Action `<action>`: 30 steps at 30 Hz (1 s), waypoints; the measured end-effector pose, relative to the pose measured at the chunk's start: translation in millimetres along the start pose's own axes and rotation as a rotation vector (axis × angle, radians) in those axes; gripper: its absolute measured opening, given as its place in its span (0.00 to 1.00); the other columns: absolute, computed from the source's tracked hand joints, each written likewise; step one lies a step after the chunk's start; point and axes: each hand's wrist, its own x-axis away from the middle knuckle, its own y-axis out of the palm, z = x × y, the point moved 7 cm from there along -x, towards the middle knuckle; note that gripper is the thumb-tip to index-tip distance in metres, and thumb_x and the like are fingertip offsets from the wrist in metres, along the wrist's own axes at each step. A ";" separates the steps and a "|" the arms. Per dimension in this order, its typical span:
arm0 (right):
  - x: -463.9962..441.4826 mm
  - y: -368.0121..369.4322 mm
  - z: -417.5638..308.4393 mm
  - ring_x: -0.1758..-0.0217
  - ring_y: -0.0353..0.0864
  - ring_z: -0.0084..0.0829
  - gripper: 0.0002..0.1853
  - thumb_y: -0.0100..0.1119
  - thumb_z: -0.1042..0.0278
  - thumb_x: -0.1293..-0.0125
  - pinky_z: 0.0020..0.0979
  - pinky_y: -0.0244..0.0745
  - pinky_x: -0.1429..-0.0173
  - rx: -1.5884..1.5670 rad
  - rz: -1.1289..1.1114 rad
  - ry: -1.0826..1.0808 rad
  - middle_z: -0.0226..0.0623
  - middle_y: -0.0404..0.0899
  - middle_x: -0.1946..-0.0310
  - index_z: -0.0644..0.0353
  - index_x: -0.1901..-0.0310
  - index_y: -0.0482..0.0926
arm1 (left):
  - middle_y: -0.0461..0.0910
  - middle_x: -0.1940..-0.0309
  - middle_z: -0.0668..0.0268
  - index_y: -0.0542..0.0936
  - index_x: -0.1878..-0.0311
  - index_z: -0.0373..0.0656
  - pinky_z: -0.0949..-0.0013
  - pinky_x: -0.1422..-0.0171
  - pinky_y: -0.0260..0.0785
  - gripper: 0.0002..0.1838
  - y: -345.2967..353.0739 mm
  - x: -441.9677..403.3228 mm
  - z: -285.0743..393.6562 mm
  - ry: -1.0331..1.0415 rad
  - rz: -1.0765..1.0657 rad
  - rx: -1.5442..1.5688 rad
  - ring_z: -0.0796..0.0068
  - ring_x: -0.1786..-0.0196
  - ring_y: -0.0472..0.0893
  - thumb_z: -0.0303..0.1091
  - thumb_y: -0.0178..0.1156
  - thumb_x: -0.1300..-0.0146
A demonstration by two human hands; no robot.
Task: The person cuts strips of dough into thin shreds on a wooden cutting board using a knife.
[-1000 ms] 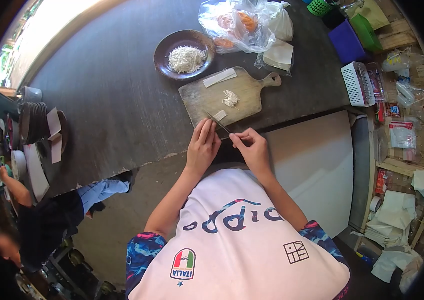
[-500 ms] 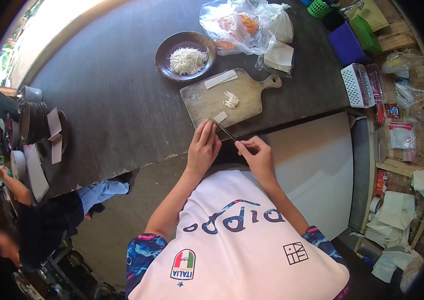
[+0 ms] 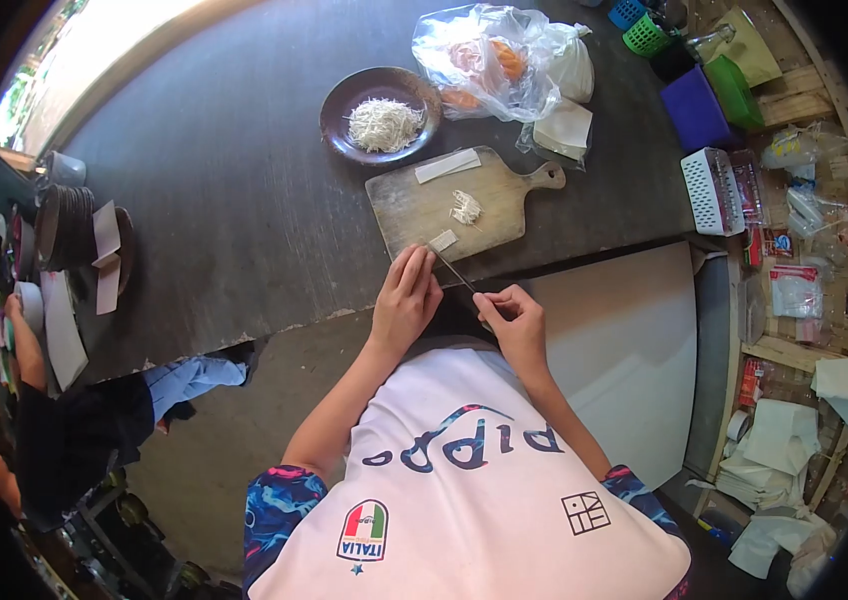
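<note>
Your right hand (image 3: 512, 318) has its fingers clamped on the knife (image 3: 457, 272), blade over the board (image 3: 409, 208)'s near edge. Your left fingers (image 3: 407, 270) lie together beside the short strip (image 3: 443, 241), which sits on the board, near the shreds (image 3: 465, 208).

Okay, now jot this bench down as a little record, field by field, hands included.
left hand: fingertips at the near edge of the cutting board, by a short pale strip; grip unclear
right hand: pinching a thin dark tool
also on board: long pale strips, small shred pile
dark dish: white shreds heaped inside
plastic bag: see-through, orange contents
other person: off to the left
</note>
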 end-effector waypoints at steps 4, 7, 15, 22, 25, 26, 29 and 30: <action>-16.7 15.3 -5.3 0.65 0.91 0.21 0.13 0.78 0.64 0.28 0.26 0.81 0.58 -0.051 -0.003 -0.100 0.37 0.92 0.70 0.65 0.61 0.87 | 0.79 0.33 0.51 0.84 0.38 0.26 0.56 0.22 0.76 0.22 -2.0 -0.1 -0.3 0.012 0.005 -0.012 0.51 0.26 0.78 0.25 0.67 0.34; -14.9 11.0 -6.2 0.65 0.91 0.21 0.13 0.78 0.63 0.27 0.27 0.80 0.58 -0.012 -0.011 -0.087 0.38 0.92 0.70 0.65 0.60 0.87 | 0.80 0.34 0.51 0.84 0.38 0.26 0.56 0.22 0.76 0.21 -2.4 -1.2 0.3 0.010 0.009 -0.011 0.52 0.26 0.78 0.25 0.67 0.33; -9.2 11.3 -4.1 0.64 0.90 0.20 0.11 0.77 0.66 0.26 0.24 0.79 0.57 -0.030 -0.018 -0.038 0.35 0.91 0.69 0.65 0.60 0.86 | 0.81 0.35 0.52 0.85 0.38 0.27 0.58 0.21 0.75 0.21 -2.7 -0.2 -0.8 -0.001 0.021 -0.009 0.54 0.26 0.78 0.26 0.67 0.33; -0.3 2.1 -8.0 0.66 0.88 0.18 0.10 0.77 0.68 0.26 0.22 0.77 0.59 -0.022 -0.018 -0.044 0.34 0.91 0.69 0.65 0.60 0.87 | 0.81 0.35 0.52 0.85 0.38 0.26 0.58 0.21 0.75 0.21 -4.7 -1.3 0.2 0.011 0.035 -0.023 0.55 0.26 0.79 0.28 0.67 0.32; 0.1 1.8 -4.7 0.65 0.88 0.18 0.10 0.77 0.68 0.26 0.22 0.77 0.58 -0.005 -0.015 -0.016 0.34 0.91 0.69 0.65 0.60 0.87 | 0.81 0.35 0.52 0.85 0.38 0.26 0.58 0.21 0.75 0.21 -5.7 -0.7 1.5 0.005 0.032 -0.020 0.55 0.26 0.79 0.28 0.68 0.32; -2.9 3.6 -3.5 0.65 0.88 0.18 0.10 0.77 0.69 0.26 0.22 0.77 0.58 0.002 -0.014 -0.014 0.34 0.91 0.69 0.65 0.60 0.86 | 0.81 0.35 0.52 0.85 0.38 0.26 0.58 0.21 0.75 0.21 -5.2 -1.5 1.5 0.002 0.032 -0.017 0.55 0.26 0.79 0.28 0.68 0.32; -19.1 17.9 -3.5 0.63 0.90 0.20 0.12 0.77 0.65 0.26 0.25 0.80 0.56 -0.046 -0.057 -0.074 0.36 0.91 0.69 0.66 0.60 0.86 | 0.79 0.34 0.53 0.84 0.37 0.28 0.57 0.22 0.76 0.21 -4.2 1.3 -0.2 -0.015 0.040 0.008 0.53 0.26 0.79 0.26 0.68 0.32; -17.1 15.6 -3.7 0.64 0.90 0.20 0.12 0.77 0.65 0.26 0.25 0.80 0.56 -0.046 -0.050 -0.072 0.36 0.91 0.69 0.66 0.60 0.86 | 0.79 0.34 0.53 0.84 0.37 0.28 0.57 0.22 0.76 0.21 -3.8 2.4 0.4 -0.015 0.034 0.012 0.53 0.26 0.79 0.26 0.68 0.32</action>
